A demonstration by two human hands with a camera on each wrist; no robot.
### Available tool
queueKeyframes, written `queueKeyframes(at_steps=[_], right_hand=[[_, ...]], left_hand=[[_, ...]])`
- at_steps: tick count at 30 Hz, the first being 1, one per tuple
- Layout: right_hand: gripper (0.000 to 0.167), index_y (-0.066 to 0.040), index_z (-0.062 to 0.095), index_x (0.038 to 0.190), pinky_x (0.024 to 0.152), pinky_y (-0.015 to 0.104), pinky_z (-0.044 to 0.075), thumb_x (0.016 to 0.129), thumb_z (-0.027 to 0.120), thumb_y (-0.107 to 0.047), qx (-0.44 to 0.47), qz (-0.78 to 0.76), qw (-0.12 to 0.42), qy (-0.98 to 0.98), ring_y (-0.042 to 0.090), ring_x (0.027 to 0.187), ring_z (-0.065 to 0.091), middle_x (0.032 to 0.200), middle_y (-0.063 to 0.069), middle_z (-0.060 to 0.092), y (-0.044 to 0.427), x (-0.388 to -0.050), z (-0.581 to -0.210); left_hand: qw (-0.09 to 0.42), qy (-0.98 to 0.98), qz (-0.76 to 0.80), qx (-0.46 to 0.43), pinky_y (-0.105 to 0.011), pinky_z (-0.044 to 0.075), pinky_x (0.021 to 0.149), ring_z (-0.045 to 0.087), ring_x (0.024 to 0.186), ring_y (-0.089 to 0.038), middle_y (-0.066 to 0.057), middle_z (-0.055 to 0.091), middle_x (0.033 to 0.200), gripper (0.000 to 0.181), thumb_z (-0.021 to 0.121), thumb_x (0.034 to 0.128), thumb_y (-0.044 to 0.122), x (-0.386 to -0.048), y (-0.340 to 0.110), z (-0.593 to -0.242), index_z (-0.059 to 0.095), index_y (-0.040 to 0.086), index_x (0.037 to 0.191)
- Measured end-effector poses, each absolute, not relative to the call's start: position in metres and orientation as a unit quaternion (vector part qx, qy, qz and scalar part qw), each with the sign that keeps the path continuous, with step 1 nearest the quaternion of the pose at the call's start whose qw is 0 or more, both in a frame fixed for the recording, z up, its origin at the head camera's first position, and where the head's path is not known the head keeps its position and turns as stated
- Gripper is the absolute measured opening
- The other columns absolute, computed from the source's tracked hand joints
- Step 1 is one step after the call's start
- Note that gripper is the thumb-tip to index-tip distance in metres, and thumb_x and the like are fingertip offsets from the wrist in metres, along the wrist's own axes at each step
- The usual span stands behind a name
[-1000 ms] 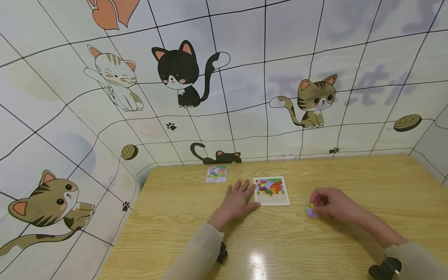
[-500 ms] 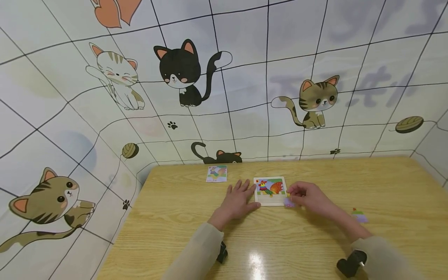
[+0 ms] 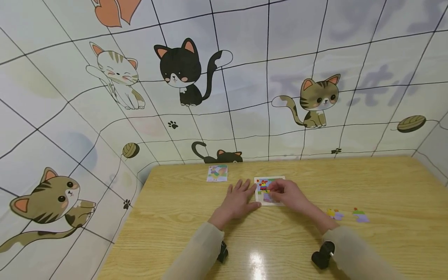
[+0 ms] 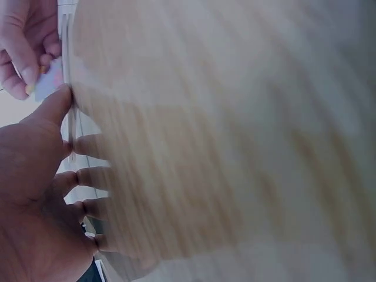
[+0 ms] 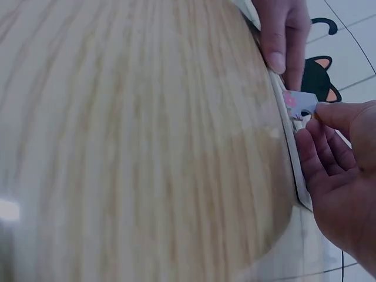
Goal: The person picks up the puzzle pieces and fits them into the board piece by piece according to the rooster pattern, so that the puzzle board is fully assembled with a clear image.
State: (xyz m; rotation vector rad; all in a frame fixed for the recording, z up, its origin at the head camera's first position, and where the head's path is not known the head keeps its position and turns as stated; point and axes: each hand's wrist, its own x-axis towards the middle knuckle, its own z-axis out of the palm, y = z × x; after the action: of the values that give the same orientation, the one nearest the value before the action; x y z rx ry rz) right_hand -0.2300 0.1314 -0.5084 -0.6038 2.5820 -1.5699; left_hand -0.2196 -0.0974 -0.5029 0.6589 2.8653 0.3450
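Note:
A white-framed jigsaw puzzle board [image 3: 257,201] with a partly filled rooster picture lies on the wooden table. My left hand [image 3: 239,199] rests flat beside it, fingers spread, with thumb and fingertips at the board's left edge. Over the board, my right hand [image 3: 289,195] pinches a lilac jigsaw piece [image 3: 268,198] between thumb and fingers, hiding much of the rooster. In the right wrist view that piece [image 5: 298,104] is tilted above the frame, a pink flower on it. The left wrist view also shows the piece [image 4: 49,80] near my left thumb.
Two loose jigsaw pieces, one yellow and lilac [image 3: 335,214] and one green and lilac [image 3: 360,215], lie right of the board, near my right forearm. A square picture card [image 3: 217,173] lies at the back left. A cat-print wall covering [image 3: 245,97] stands behind the table.
My right hand has carried the lilac piece leftward from the table on the right to over the board. This uncovers the two loose pieces. My left hand stays in place.

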Motion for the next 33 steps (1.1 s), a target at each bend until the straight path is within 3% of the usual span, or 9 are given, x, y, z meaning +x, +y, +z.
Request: queueKeyframes(at_steps=[14, 33], right_hand=[[0.022, 0.002, 0.07, 0.105, 0.068, 0.025, 0.049, 0.084, 0.076, 0.007, -0.195, -0.478, 0.02, 0.856, 0.015, 0.079, 0.057, 0.092, 0.005, 0.066, 0.115, -0.231, -0.517], [0.023, 0.004, 0.073, 0.109, 0.067, 0.026, 0.047, 0.087, 0.079, 0.0, -0.214, -0.436, 0.007, 0.874, 0.013, 0.078, 0.054, 0.098, 0.007, 0.067, 0.112, -0.231, -0.521]], left_hand=[[0.09, 0.964, 0.108, 0.224, -0.061, 0.016, 0.12, 0.015, 0.155, -0.035, -0.008, 0.021, 0.169, 0.071, 0.052, 0.1031, 0.057, -0.22, -0.096, -0.502, 0.035, 0.021, 0.162], [0.097, 0.963, 0.107, 0.226, -0.062, 0.017, 0.12, 0.016, 0.155, -0.036, -0.009, 0.022, 0.169, 0.072, 0.054, 0.1029, 0.055, -0.22, -0.096, -0.499, 0.035, 0.019, 0.162]])
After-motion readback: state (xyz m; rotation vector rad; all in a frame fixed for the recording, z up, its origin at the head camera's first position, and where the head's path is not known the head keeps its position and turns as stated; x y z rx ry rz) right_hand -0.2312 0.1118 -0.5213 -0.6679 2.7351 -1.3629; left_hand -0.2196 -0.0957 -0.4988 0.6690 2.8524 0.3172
